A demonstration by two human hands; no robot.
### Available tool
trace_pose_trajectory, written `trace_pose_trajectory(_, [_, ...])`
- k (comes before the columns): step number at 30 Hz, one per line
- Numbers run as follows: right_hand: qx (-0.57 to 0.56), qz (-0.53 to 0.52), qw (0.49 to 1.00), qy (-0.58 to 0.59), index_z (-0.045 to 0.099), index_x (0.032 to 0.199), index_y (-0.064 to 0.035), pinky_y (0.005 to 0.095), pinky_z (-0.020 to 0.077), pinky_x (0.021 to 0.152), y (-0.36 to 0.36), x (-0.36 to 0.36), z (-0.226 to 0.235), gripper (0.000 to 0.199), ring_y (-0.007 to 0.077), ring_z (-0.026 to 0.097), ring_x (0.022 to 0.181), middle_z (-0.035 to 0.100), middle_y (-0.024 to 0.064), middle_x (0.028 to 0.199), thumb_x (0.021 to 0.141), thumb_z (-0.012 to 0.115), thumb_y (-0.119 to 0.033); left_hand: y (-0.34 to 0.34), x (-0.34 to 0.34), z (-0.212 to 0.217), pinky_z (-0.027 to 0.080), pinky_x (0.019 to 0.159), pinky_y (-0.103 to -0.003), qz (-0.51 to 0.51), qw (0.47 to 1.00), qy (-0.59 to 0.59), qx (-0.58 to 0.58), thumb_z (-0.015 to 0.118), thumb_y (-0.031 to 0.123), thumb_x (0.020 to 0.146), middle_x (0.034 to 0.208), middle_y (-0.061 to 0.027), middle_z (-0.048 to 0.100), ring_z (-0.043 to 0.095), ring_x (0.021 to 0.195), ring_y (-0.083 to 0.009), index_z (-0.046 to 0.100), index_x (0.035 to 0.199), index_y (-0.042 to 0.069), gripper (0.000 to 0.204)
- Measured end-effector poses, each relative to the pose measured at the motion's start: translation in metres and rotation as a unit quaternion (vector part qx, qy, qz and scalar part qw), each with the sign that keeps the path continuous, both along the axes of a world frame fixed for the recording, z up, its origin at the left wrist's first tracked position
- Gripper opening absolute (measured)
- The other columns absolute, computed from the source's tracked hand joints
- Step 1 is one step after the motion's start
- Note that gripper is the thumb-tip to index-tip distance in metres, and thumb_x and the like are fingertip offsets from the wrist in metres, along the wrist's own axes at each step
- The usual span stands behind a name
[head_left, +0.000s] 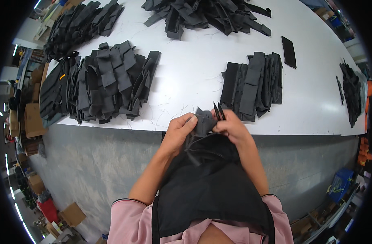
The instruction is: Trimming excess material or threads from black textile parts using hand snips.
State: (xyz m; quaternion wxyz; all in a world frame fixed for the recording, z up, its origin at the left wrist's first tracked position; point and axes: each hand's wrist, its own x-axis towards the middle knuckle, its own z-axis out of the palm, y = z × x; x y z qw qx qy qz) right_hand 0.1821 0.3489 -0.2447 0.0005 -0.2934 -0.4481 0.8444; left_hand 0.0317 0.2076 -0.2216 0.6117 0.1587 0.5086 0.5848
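Note:
Close to the table's front edge, my left hand [177, 132] pinches a dark grey fabric piece [204, 125] between thumb and fingers. The piece is bunched up, and its lower end hangs over my black apron [210, 187]. My right hand [234, 128] is closed around black thread snips [219, 111], whose two pointed blades stick up past the fingers, slightly apart. Its thumb and fingertips meet the right side of the fabric piece; whether they grip it too is hard to see. Just beyond my right hand lies a stack of dark grey strips [253, 83].
On the white table [186, 77], a wide pile of folded grey pieces [108, 81] lies left, with another pile [80, 26] behind it. A loose heap [206, 16] lies at the far middle. Right are a black phone [289, 52] and a dark fabric bundle [351, 93]. Loose threads are scattered about.

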Motion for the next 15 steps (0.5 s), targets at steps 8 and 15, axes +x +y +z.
trace_pose_trajectory(8, [0.513,-0.206,0.832,-0.039,0.049,0.119,-0.0047,0.0301,0.0458,0.059,-0.050,0.010,0.059,0.040,0.0164,0.058,0.067,0.055,0.0090,0.088,0.084,0.064,-0.016,0.012,0.006,0.014,0.039,0.056,-0.020,0.072,0.994,0.029,-0.079,0.046,0.034,0.097,0.075,0.0033,0.057,0.046,0.062,-0.0030,0.060,0.089,0.003,0.035])
trace_pose_trajectory(15, [0.696,-0.050,0.716,-0.014,0.059,0.116,-0.0100,0.0309,0.0437,0.058,-0.038,0.000,0.076,0.044,0.0204,0.053,0.068,0.052,0.0055,0.090,0.073,0.065,-0.004,0.010,-0.005,0.019,0.041,0.056,-0.019,0.081,0.994,0.039,-0.065,0.047,0.032,0.096,0.075,0.0028,0.058,0.048,0.063,-0.0026,0.060,0.088,0.002,0.034])
